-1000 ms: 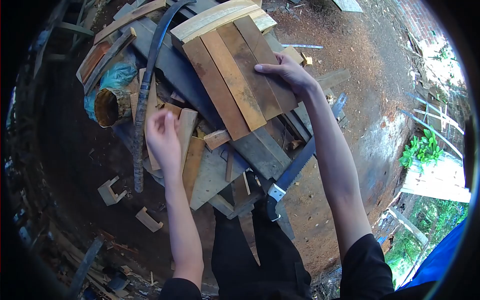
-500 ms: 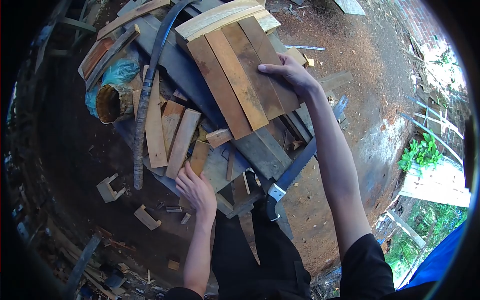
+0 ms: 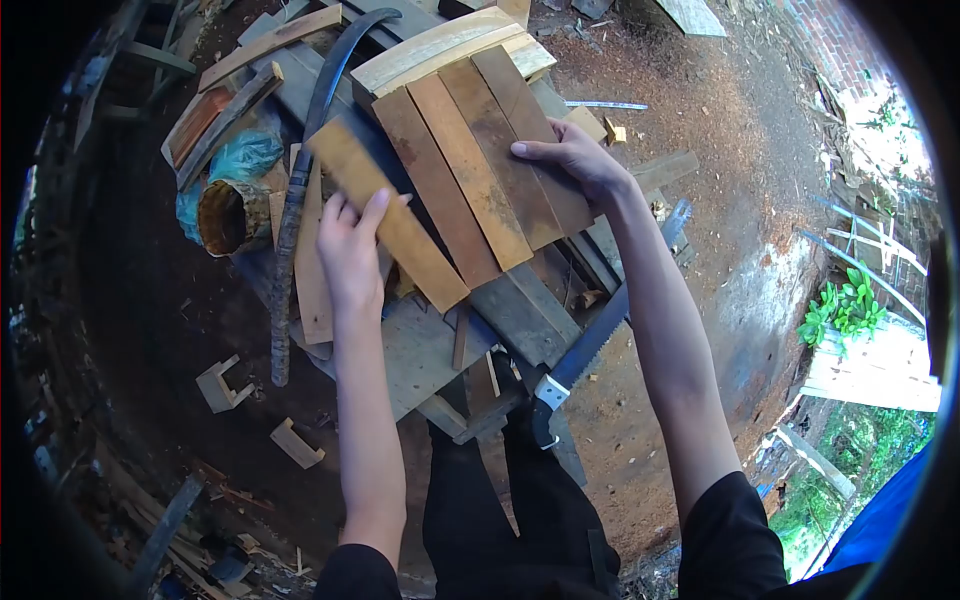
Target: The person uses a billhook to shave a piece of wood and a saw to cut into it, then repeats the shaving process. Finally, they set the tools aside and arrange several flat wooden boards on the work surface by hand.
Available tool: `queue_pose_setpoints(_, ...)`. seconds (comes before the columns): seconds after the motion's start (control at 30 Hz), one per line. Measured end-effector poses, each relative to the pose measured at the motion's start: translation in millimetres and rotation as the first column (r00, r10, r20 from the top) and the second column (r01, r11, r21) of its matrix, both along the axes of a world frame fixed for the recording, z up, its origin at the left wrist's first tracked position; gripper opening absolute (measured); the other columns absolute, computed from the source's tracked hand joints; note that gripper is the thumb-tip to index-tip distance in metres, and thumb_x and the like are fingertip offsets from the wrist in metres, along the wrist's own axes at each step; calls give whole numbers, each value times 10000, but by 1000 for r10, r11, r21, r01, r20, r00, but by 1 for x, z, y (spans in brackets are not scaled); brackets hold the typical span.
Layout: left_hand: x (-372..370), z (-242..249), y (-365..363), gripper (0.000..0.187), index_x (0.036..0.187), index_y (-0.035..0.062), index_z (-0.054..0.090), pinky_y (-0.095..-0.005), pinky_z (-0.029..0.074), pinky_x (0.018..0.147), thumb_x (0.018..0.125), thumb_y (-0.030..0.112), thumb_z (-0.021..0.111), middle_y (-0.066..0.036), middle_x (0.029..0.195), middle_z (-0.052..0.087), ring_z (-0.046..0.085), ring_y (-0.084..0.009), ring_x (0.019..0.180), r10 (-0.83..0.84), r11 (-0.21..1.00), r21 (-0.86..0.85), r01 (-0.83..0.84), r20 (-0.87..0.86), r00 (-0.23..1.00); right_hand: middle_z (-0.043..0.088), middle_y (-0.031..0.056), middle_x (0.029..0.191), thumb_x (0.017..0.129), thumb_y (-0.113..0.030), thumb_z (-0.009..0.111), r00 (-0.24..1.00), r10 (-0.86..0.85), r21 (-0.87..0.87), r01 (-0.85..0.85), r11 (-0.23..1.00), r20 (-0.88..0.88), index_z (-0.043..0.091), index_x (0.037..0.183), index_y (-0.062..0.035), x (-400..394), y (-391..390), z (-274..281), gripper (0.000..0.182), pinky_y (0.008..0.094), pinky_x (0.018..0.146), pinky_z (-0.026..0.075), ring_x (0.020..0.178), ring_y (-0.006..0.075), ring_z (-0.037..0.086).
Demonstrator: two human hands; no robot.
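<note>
My left hand [image 3: 355, 235] grips a yellowish wooden slat [image 3: 385, 210], thumb on its face, fingers partly hidden by it. The slat is tilted, and its lower end lies close to the leftmost slat of a wooden panel [image 3: 485, 160]. Several brown and orange slats lie side by side in this panel. My right hand [image 3: 580, 165] holds the panel's right edge, with the thumb on top and the other fingers hidden beneath. A curved pale wood block [image 3: 450, 50] lies at the panel's far edge.
A curved blade with a wrapped handle [image 3: 290, 225] lies left of the slats. A handsaw [image 3: 590, 345] rests at the near right, its teeth exposed. Further left are a hollow cylinder [image 3: 225, 218] with blue plastic [image 3: 245, 152] and wood offcuts [image 3: 297, 443] on the ground.
My left hand has lifted the yellowish slat from the lower pile and moved it up beside the panel. My right hand still holds the panel in nearly the same place.
</note>
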State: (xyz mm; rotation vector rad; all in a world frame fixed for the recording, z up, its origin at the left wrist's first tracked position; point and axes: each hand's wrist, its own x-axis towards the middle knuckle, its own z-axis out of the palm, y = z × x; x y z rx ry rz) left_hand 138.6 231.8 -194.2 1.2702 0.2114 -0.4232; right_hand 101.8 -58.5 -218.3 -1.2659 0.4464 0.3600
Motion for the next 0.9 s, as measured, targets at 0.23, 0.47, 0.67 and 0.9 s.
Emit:
queue_pose_setpoints(0.23, 22, -37, -23, 451, 1305, -45, 467, -323, 474, 995, 930, 61, 693, -142, 1230, 621, 599, -184, 1136, 61, 998, -30, -61, 25, 998, 682, 108, 1153, 830, -242, 822, 999, 35, 40, -34, 999, -24, 536, 1296, 22, 2, -5, -6, 607, 334, 877, 580, 972, 159, 693)
queue_pose_setpoints(0.47, 13, -39, -20, 483, 1308, -33, 422, -342, 476, 1006, 927, 71, 700, -170, 1243, 588, 583, -214, 1151, 102, 986, -129, -107, -44, 994, 683, 100, 1132, 829, -247, 824, 998, 61, 27, -60, 998, -15, 541, 1269, 17, 3, -4, -9, 586, 334, 870, 586, 968, 155, 693)
queue_pose_setpoints(0.67, 10, -38, -19, 546, 1310, -30, 400, -360, 476, 1019, 885, 38, 736, -172, 1254, 578, 578, -233, 1169, 99, 988, -113, -103, -40, 994, 683, 95, 1117, 829, -244, 824, 998, 64, 32, -63, 997, -17, 542, 1259, 14, 3, -1, -8, 575, 327, 855, 586, 952, 148, 691)
queue_pose_setpoints(0.9, 10, -30, -22, 567, 1311, -20, 439, -364, 466, 1032, 842, -6, 758, -145, 1263, 589, 588, -219, 1164, -2, 993, -120, -1, -28, 1000, 676, 102, 1155, 835, -240, 814, 998, 60, 32, -60, 998, -10, 518, 1308, 15, 2, 2, -5, 613, 320, 891, 557, 982, 148, 683)
